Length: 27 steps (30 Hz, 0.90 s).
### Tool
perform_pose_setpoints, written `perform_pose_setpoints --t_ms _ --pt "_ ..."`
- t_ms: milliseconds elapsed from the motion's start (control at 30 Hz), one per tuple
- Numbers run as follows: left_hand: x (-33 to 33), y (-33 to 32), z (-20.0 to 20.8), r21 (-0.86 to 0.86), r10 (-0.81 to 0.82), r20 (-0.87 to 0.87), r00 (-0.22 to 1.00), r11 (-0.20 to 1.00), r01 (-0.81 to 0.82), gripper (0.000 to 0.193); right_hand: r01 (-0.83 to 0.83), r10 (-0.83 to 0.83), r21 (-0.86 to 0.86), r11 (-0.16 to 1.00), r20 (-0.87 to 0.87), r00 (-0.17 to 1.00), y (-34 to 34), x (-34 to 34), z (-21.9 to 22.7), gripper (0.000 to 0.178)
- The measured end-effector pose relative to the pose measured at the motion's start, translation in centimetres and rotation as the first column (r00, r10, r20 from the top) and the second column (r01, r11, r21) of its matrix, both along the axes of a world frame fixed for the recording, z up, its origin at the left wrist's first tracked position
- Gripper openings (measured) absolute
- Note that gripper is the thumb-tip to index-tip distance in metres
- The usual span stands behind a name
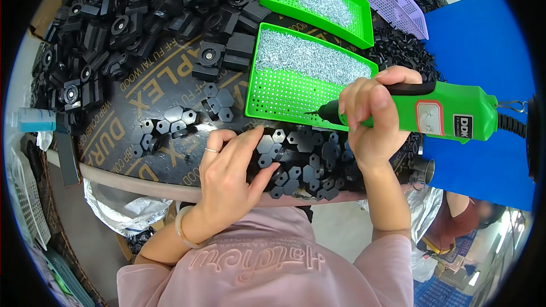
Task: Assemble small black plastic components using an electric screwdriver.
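Note:
My right hand (372, 119) is wrapped round a green electric screwdriver (446, 95). The tool lies nearly level, and its thin bit points left above the near edge of a green perforated tray (278, 94). Small silver screws (310, 55) are heaped along that tray's far side. At the table's front edge, my left hand (227, 165) has its thumb and fingers around a black plastic part (267, 146) with lobed ends and small holes. Several similar black parts (310, 176) lie crowded to its right, and a few more (170, 122) lie left of the hand.
A second green tray (364, 28) with screws stands behind the first. Black plastic assemblies (136, 23) are piled at the back left. A lilac basket (392, 3) and small black pieces (401, 51) sit at the back right. Another person (455, 222) is at the lower right.

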<state>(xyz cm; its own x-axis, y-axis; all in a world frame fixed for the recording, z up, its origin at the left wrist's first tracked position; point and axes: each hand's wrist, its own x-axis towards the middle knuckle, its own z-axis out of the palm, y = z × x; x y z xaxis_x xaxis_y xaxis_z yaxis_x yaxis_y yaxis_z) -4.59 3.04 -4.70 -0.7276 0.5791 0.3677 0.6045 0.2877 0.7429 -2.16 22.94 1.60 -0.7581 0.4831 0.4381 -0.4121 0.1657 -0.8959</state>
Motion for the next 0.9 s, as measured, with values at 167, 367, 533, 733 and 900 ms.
perform_pose_setpoints --t_ms 167,367,533,733,900 --pt "-0.1 -0.1 0.1 0.003 -0.009 -0.037 0.999 1.0 0.009 0.053 -0.02 0.021 0.045 0.999 -0.033 0.999 0.0 0.2 -0.2 0.02" --pt "-0.1 0.0 0.0 0.004 -0.009 -0.022 1.0 1.0 0.009 0.052 -0.128 0.127 0.006 0.992 -0.159 0.979 0.6 0.5 1.1 0.024" --pt "-0.2 -0.2 0.0 0.009 -0.011 -0.022 1.0 1.0 0.012 0.052 -0.247 0.246 -0.014 0.969 -0.055 0.968 -2.3 1.6 4.3 0.027" --pt "-0.4 -0.1 0.1 0.029 -0.043 -0.027 0.999 0.999 0.044 0.053 -0.408 0.412 -0.062 0.911 0.09 0.907 -5.0 3.0 4.8 0.044" --pt "-0.3 -0.4 -0.3 0.031 -0.03 -0.029 0.999 0.999 0.031 0.056 -0.385 0.389 -0.058 0.921 0.155 0.908 -6.2 2.9 4.2 0.041"
